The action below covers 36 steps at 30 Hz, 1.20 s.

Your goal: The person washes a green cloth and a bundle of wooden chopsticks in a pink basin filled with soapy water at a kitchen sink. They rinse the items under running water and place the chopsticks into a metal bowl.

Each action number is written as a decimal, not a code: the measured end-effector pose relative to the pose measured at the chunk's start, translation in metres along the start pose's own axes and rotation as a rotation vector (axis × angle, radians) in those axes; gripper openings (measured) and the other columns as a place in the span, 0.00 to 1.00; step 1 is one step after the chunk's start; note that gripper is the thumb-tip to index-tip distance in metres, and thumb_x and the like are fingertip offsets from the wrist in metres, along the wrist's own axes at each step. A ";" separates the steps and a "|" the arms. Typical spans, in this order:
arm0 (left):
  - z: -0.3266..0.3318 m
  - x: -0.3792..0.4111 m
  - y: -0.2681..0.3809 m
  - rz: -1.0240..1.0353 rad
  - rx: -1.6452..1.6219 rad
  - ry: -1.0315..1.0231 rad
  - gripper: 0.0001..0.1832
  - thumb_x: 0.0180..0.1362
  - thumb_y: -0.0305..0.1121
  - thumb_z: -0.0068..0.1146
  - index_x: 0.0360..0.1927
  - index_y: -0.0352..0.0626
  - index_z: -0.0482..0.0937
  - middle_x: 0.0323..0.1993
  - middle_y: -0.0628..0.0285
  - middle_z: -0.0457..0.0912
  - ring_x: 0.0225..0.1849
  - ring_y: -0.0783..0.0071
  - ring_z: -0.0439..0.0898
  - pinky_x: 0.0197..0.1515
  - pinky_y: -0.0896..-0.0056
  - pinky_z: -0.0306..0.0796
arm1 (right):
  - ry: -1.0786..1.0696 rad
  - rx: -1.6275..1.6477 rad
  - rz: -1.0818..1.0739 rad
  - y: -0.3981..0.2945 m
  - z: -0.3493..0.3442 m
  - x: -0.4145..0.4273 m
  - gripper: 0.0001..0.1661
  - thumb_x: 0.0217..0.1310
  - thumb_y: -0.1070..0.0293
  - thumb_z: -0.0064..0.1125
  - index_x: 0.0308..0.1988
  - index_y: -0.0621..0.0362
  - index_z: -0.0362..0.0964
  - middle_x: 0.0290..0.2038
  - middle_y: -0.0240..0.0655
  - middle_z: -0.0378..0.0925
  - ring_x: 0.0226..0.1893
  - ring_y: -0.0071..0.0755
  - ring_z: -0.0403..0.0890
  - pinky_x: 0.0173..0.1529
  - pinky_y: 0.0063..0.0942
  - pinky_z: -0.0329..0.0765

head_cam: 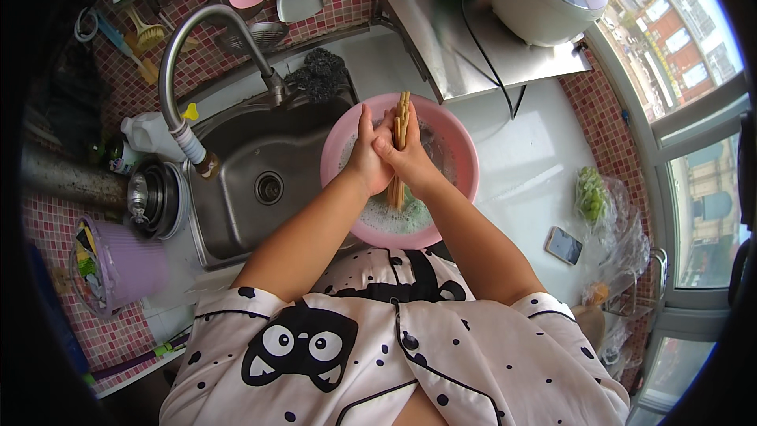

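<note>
A bundle of wooden chopsticks (402,118) is pressed between my two palms above a pink plastic basin (467,160). My left hand (372,151) lies against the bundle's left side. On the other side is my right hand (413,157), its thumb crossing over towards the left palm. The lower ends of the chopsticks point towards me, over soapy water (393,222) with white foam. Something pale green shows under the suds; what it is I cannot tell.
Left of the basin is a steel sink (236,213) under a curved faucet (171,71), with stacked bowls (157,195) beside it. A steel shelf (437,59) bears a rice cooker (544,0). On the right counter lie a phone (564,245) and green grapes (591,195) in plastic.
</note>
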<state>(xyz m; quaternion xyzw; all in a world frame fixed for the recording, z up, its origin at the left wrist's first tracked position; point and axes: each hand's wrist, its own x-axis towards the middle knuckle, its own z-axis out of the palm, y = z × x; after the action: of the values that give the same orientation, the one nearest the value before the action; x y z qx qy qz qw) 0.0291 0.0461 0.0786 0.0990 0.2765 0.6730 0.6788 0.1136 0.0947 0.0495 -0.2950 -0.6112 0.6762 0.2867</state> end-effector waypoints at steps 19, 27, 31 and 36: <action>-0.096 0.034 -0.054 0.062 1.923 0.343 0.19 0.49 0.45 0.52 0.46 0.56 0.75 0.55 0.61 0.67 0.59 0.57 0.60 0.59 0.56 0.53 | 0.312 -0.129 0.314 0.028 -0.031 0.049 0.12 0.58 0.67 0.50 0.42 0.58 0.64 0.29 0.31 0.68 0.26 0.25 0.68 0.30 0.25 0.69; -0.110 0.002 -0.034 0.133 1.825 0.372 0.32 0.46 0.46 0.58 0.55 0.45 0.66 0.61 0.50 0.55 0.62 0.50 0.54 0.62 0.60 0.50 | 0.174 0.143 0.225 -0.027 -0.038 0.020 0.13 0.53 0.71 0.54 0.40 0.62 0.65 0.27 0.32 0.70 0.25 0.25 0.72 0.30 0.24 0.70; -0.104 0.012 -0.034 -0.108 1.682 0.546 0.34 0.44 0.43 0.60 0.52 0.35 0.65 0.51 0.45 0.67 0.53 0.52 0.67 0.54 0.60 0.60 | 0.223 0.163 -0.036 -0.096 -0.040 0.010 0.08 0.56 0.69 0.51 0.36 0.62 0.65 0.28 0.32 0.70 0.30 0.26 0.74 0.34 0.25 0.71; -0.083 0.009 -0.012 -0.135 0.977 0.530 0.22 0.45 0.27 0.53 0.47 0.36 0.67 0.40 0.55 0.73 0.42 0.66 0.74 0.42 0.67 0.69 | 0.264 0.049 -0.021 -0.050 -0.040 -0.008 0.11 0.55 0.72 0.54 0.39 0.62 0.65 0.32 0.37 0.74 0.36 0.31 0.75 0.40 0.27 0.71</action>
<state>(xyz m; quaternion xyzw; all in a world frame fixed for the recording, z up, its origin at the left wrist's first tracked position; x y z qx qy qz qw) -0.0028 0.0347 0.0018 0.2117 0.7231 0.4236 0.5028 0.1500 0.1199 0.0963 -0.3679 -0.5546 0.6430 0.3789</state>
